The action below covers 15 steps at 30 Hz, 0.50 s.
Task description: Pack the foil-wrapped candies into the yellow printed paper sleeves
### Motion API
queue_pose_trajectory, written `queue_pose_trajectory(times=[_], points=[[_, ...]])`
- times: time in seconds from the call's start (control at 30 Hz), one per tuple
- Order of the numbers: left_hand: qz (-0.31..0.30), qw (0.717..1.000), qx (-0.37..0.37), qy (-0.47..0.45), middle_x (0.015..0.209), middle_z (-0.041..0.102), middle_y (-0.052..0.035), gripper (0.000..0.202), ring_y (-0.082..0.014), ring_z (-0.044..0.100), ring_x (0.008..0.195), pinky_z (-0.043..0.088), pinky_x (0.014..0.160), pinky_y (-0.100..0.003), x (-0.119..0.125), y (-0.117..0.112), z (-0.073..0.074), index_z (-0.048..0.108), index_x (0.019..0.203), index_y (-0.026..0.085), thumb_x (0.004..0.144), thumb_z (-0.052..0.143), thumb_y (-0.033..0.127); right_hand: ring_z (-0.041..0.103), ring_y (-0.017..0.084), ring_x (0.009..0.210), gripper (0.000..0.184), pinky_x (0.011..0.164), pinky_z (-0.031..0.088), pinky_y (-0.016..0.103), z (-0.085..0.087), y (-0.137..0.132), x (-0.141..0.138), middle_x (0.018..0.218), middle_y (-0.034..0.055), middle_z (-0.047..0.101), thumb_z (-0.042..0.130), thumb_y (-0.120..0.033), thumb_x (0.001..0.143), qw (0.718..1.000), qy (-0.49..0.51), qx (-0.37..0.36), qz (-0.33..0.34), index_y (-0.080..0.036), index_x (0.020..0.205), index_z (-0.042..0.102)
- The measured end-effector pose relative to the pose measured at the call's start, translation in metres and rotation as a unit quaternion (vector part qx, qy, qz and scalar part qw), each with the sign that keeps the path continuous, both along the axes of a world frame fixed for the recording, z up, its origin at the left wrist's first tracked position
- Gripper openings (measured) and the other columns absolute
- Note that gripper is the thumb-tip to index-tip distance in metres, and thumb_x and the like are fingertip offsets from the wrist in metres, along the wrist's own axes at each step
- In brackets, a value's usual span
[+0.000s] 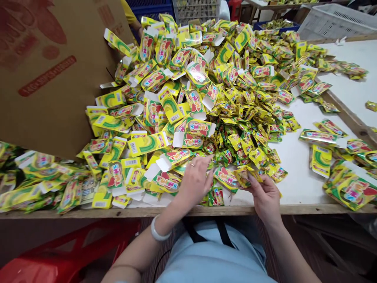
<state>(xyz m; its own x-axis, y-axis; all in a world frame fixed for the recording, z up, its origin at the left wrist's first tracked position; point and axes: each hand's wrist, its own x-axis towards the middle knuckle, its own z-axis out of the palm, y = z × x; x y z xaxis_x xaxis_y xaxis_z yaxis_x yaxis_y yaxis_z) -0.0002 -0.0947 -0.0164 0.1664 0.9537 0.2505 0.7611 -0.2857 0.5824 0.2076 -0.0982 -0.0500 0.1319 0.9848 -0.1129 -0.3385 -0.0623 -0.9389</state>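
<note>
My left hand [194,181] reaches over the near edge of the pile, fingers stretched forward and thumb apart, with nothing visible in it. Close beside it lie a yellow-and-green box [226,177] and a small candy packet [216,195]. My right hand [266,196] pinches small shiny candy packets [246,176] between thumb and fingers, low over the white tabletop; how many is unclear. Just beyond both hands is a heap of loose candy packets [241,129]. Flat-sided open candy boxes [149,143] with white flaps are piled to the left and behind.
A large brown carton [55,114] stands tilted on the left among the boxes. More filled-looking boxes [350,188] lie on the right. A wooden strip [347,114] divides the tabletop. White and blue crates [338,23] stand behind. A red stool [67,251] is below left. Another person's arm [131,17] shows behind the carton.
</note>
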Motion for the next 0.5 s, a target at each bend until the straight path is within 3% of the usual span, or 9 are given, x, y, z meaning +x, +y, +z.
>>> queue_pose_trajectory(times=[0.1, 0.17, 0.3, 0.4, 0.5], points=[[0.014, 0.985, 0.047, 0.164, 0.134, 0.061, -0.0133, 0.042, -0.0310, 0.050, 0.128, 0.035, 0.108, -0.050, -0.012, 0.020, 0.018, 0.052, 0.134, 0.017, 0.092, 0.050, 0.017, 0.063, 0.012, 0.050, 0.027, 0.049, 0.057, 0.027, 0.000, 0.004, 0.008, 0.073, -0.0026, 0.070, 0.082, -0.038, 0.076, 0.999, 0.024, 0.001, -0.033, -0.021, 0.080, 0.061], [0.002, 0.980, 0.050, 0.192, 0.131, 0.064, -0.0120, 0.034, -0.0303, 0.052, 0.125, 0.037, 0.104, -0.047, -0.007, 0.032, 0.026, 0.056, 0.128, 0.017, 0.094, 0.051, 0.022, 0.061, 0.010, 0.049, 0.028, 0.046, 0.054, 0.024, -0.001, 0.004, 0.013, 0.079, -0.0028, 0.070, 0.083, -0.037, 0.075, 0.998, 0.032, -0.002, -0.049, -0.022, 0.086, 0.061], [0.016, 0.983, 0.026, 0.179, 0.108, 0.068, -0.0121, 0.026, -0.0280, 0.060, 0.105, 0.045, 0.091, -0.041, 0.020, 0.061, 0.020, 0.062, 0.110, 0.015, 0.096, 0.055, 0.036, 0.059, 0.009, 0.053, 0.028, 0.045, 0.051, 0.022, -0.007, 0.002, 0.020, 0.083, -0.0014, 0.069, 0.081, -0.038, 0.077, 0.999, 0.039, -0.030, -0.016, -0.020, 0.088, 0.063], [0.002, 0.987, -0.006, 0.161, 0.096, 0.067, -0.0112, 0.019, -0.0273, 0.062, 0.095, 0.047, 0.085, -0.039, 0.032, 0.081, 0.007, 0.064, 0.094, 0.015, 0.093, 0.061, 0.034, 0.056, 0.007, 0.051, 0.027, 0.046, 0.049, 0.020, -0.010, -0.001, 0.020, 0.077, -0.0035, 0.067, 0.083, -0.039, 0.075, 0.995, 0.074, -0.065, 0.028, -0.021, 0.087, 0.066], [-0.016, 0.999, -0.033, 0.023, 0.089, 0.066, -0.0058, 0.014, -0.0210, 0.062, 0.083, 0.048, 0.077, -0.033, 0.029, 0.079, -0.001, 0.062, 0.088, 0.018, 0.094, 0.057, 0.029, 0.061, 0.009, 0.059, 0.028, 0.048, 0.048, 0.019, -0.009, -0.005, 0.012, 0.087, -0.0022, 0.070, 0.082, -0.040, 0.075, 0.984, 0.127, -0.112, 0.047, -0.025, 0.093, 0.069]])
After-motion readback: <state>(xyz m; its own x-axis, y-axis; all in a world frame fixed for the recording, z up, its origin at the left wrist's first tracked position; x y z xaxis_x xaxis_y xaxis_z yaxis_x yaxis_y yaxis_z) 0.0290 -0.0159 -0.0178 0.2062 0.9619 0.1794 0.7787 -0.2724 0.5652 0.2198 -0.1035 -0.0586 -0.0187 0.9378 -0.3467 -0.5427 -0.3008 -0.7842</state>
